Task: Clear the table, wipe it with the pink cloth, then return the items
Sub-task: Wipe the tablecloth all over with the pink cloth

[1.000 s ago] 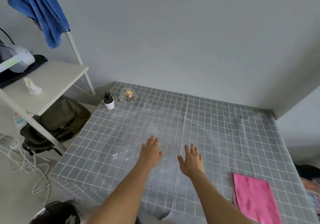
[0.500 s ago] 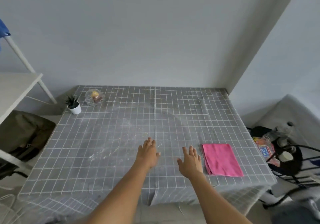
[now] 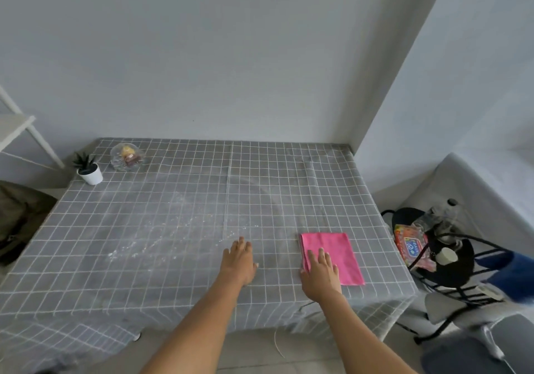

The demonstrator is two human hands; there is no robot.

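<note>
A folded pink cloth (image 3: 336, 250) lies flat near the front right of the table (image 3: 173, 229), which wears a grey checked cover dusted with white specks in the middle. My right hand (image 3: 320, 272) lies with straight fingers over the cloth's left edge. My left hand (image 3: 238, 261) is flat above the cover, left of the cloth, holding nothing. At the far left corner stand a small potted plant (image 3: 88, 168) in a white pot and a clear glass bowl (image 3: 127, 155) with something yellow inside.
A black wire stool (image 3: 445, 261) with a colourful packet and a bottle stands right of the table. A white shelf frame (image 3: 20, 130) and a dark bag (image 3: 17, 217) are on the left. Walls close the back and right.
The view has swung right, away from the shelf. My right hand has moved right onto the pink cloth's left edge; my left hand stays flat over the cover.
</note>
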